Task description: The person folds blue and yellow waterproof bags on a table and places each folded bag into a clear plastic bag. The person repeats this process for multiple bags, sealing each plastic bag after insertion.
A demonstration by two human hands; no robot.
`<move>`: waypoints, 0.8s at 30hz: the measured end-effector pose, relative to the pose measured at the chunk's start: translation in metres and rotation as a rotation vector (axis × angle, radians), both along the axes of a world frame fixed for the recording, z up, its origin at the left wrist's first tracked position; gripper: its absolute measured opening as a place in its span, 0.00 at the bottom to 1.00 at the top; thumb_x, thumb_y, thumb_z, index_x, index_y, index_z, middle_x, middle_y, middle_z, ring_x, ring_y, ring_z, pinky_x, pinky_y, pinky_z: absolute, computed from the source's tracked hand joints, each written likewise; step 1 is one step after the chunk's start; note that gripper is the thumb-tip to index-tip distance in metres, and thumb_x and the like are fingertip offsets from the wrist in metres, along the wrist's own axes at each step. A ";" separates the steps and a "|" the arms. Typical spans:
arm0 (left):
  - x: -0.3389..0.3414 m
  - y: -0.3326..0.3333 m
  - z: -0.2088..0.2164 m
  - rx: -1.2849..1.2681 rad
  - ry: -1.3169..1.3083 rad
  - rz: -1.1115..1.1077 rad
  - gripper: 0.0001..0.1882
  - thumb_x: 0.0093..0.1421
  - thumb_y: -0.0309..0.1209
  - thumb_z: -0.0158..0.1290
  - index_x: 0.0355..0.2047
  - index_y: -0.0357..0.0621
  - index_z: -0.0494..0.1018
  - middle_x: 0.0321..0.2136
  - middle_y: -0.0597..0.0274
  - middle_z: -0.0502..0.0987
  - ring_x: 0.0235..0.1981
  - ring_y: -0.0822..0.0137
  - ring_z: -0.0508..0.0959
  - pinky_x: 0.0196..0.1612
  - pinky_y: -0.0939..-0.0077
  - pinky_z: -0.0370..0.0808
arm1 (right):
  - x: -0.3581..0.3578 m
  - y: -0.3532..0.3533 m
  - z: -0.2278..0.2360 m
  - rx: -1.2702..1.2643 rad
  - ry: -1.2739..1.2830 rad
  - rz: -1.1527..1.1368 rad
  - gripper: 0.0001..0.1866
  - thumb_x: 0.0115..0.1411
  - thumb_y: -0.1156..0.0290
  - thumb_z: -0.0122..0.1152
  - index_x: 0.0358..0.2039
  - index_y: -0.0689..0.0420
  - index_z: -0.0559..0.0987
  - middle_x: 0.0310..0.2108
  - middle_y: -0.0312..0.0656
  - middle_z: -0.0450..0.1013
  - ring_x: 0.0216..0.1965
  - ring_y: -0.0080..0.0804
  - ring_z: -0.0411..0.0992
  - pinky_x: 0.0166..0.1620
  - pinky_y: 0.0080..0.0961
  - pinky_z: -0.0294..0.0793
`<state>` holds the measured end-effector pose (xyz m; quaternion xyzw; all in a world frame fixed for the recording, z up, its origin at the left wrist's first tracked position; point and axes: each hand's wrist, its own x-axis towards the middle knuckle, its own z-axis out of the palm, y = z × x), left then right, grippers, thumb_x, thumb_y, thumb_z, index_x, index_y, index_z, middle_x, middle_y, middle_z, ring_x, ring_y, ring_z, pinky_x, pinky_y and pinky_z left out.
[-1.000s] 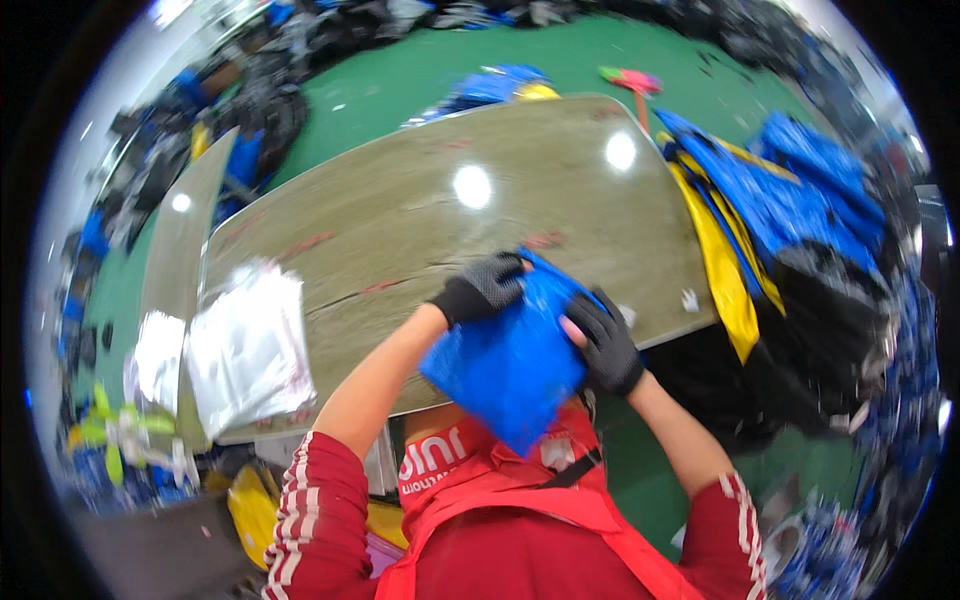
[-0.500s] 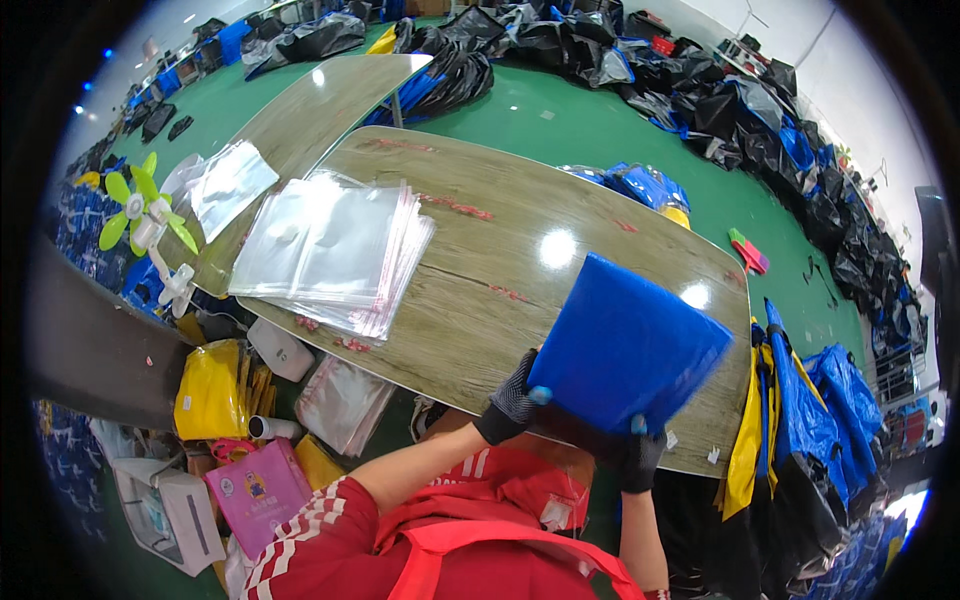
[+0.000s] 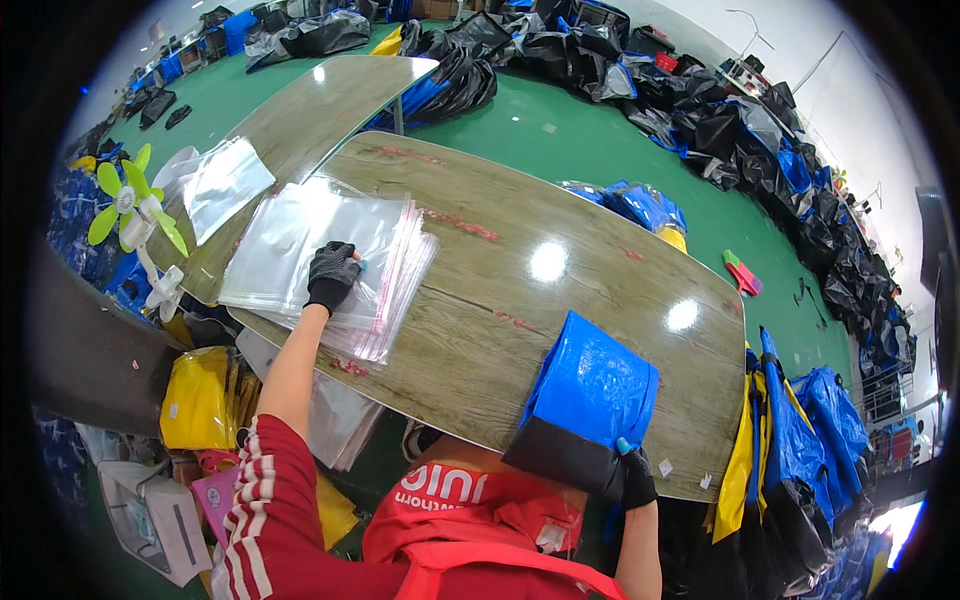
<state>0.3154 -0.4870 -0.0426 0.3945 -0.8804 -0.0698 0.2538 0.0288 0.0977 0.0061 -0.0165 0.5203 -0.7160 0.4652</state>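
The left hand [image 3: 332,276] now touches clear bags [image 3: 275,240], grip unclear; the right hand [image 3: 638,480] alone clasps blue sheeting [image 3: 598,390] at the table's [image 3: 465,375] near edge.

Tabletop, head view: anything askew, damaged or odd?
Mildly. The clear bag stack under the left hand isn't squared: its right side fans out. Reddish marks interrupt wood grain on the table; I can't tell whether residue or damage. Two small white scraps near the table's front right edge look stray.

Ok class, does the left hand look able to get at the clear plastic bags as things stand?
Probably yes: the left hand appears to rest on the clear plastic bags, with nothing else over them.
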 end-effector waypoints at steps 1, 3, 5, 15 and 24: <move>0.003 -0.007 -0.003 -0.019 0.104 0.020 0.07 0.50 0.35 0.58 0.29 0.50 0.76 0.34 0.56 0.77 0.39 0.51 0.75 0.44 0.58 0.72 | 0.000 0.002 -0.002 0.045 -0.036 -0.027 0.30 0.59 0.67 0.61 0.60 0.62 0.65 0.54 0.50 0.70 0.50 0.44 0.73 0.54 0.41 0.74; -0.006 0.009 -0.003 0.029 0.192 -0.001 0.05 0.51 0.33 0.57 0.28 0.48 0.77 0.31 0.55 0.78 0.36 0.51 0.76 0.42 0.58 0.72 | 0.002 0.004 -0.003 -0.037 -0.130 -0.019 0.32 0.61 0.63 0.59 0.62 0.61 0.62 0.57 0.51 0.68 0.54 0.46 0.71 0.56 0.45 0.72; -0.030 0.045 0.015 0.142 0.299 0.047 0.07 0.53 0.33 0.56 0.29 0.45 0.78 0.31 0.55 0.78 0.34 0.50 0.77 0.41 0.60 0.73 | 0.003 0.004 0.000 -0.014 -0.063 -0.075 0.34 0.60 0.63 0.61 0.63 0.62 0.61 0.57 0.52 0.68 0.53 0.48 0.71 0.55 0.45 0.72; -0.129 0.289 0.020 0.268 0.249 -0.798 0.13 0.45 0.34 0.64 0.28 0.46 0.73 0.36 0.59 0.76 0.43 0.52 0.74 0.62 0.50 0.60 | -0.016 0.052 0.090 0.121 0.100 -0.181 0.35 0.55 0.67 0.65 0.61 0.62 0.64 0.54 0.53 0.70 0.51 0.46 0.73 0.54 0.42 0.74; -0.134 0.294 0.026 0.287 0.168 -0.697 0.10 0.44 0.28 0.62 0.25 0.45 0.72 0.34 0.57 0.77 0.42 0.52 0.74 0.62 0.54 0.62 | -0.015 0.056 0.091 0.374 0.100 0.084 0.37 0.51 0.72 0.67 0.62 0.63 0.64 0.53 0.49 0.71 0.50 0.39 0.73 0.53 0.33 0.74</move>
